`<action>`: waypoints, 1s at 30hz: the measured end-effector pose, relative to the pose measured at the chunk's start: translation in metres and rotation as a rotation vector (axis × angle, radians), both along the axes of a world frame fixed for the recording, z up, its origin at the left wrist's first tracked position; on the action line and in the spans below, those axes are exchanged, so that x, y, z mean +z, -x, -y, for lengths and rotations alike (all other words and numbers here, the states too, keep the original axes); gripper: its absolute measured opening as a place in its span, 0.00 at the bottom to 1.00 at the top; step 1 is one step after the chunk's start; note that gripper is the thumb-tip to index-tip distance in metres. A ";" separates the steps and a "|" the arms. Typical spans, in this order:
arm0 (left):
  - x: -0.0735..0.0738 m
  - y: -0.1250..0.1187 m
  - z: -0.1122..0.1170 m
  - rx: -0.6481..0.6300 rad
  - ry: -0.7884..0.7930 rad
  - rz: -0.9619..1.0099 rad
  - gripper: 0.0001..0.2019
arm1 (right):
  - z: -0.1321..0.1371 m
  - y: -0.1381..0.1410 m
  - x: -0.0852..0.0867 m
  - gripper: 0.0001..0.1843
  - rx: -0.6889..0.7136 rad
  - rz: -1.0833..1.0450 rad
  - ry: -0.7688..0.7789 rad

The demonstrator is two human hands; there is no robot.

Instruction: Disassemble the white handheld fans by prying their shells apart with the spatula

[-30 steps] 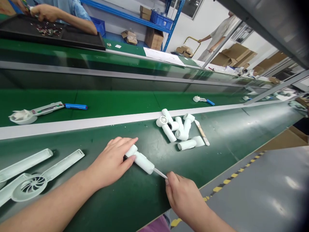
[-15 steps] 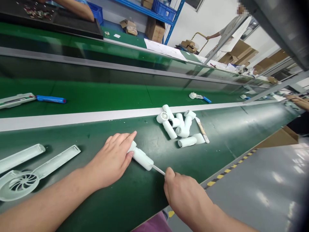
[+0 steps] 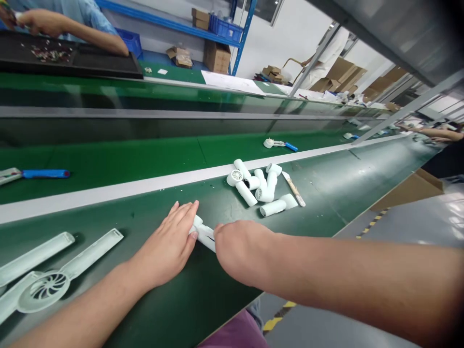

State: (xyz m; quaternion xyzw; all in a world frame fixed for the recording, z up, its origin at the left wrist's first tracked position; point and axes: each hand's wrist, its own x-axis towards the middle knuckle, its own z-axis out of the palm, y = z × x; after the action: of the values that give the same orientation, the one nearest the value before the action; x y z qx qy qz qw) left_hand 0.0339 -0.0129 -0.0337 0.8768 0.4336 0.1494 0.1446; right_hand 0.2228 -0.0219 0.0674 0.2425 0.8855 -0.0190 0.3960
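Green conveyor belt (image 3: 319, 217) bears a white plastic tube (image 3: 203, 233) near its front edge. Left hand (image 3: 166, 244) pinches one end between thumb and fingers; curled right hand (image 3: 242, 253) hides the other, its grip unclear. Seemingly light, stiff, smooth: best held by the barrel.

The belt (image 3: 108, 220) is dark green, with a pale grey-white stripe (image 3: 108, 200) along its far edge. On it lie white tubes (image 3: 245, 193) and a frosted white fan housing (image 3: 45, 292) patterned with spiral vanes. Below it runs a yellow-and-black hazard stripe (image 3: 277, 316).
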 end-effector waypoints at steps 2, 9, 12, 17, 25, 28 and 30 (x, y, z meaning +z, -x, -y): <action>0.000 0.000 0.000 0.009 -0.014 -0.029 0.30 | -0.007 0.009 0.003 0.17 0.013 0.064 0.019; 0.004 -0.005 0.003 0.019 -0.057 -0.094 0.31 | 0.014 0.002 -0.010 0.33 -0.105 0.067 -0.073; 0.003 -0.007 0.002 0.026 -0.054 -0.092 0.30 | 0.012 0.009 -0.010 0.30 -0.144 0.042 -0.073; -0.002 -0.008 0.001 0.115 -0.103 -0.099 0.32 | 0.008 0.010 -0.010 0.41 -0.197 -0.002 -0.053; -0.004 -0.010 0.004 0.116 -0.179 -0.095 0.31 | 0.012 0.014 -0.014 0.24 -0.299 -0.034 -0.158; -0.002 -0.011 0.004 0.128 -0.197 -0.102 0.29 | 0.012 0.013 -0.006 0.21 -0.249 -0.003 -0.144; -0.001 -0.011 0.004 0.147 -0.187 -0.115 0.29 | 0.019 0.003 -0.003 0.23 -0.215 0.009 -0.150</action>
State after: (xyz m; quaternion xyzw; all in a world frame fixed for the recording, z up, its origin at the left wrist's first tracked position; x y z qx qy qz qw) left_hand 0.0453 -0.0172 -0.0347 0.8595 0.4883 0.1489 0.0258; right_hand 0.2202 -0.0412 0.0644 0.3652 0.8514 0.0062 0.3765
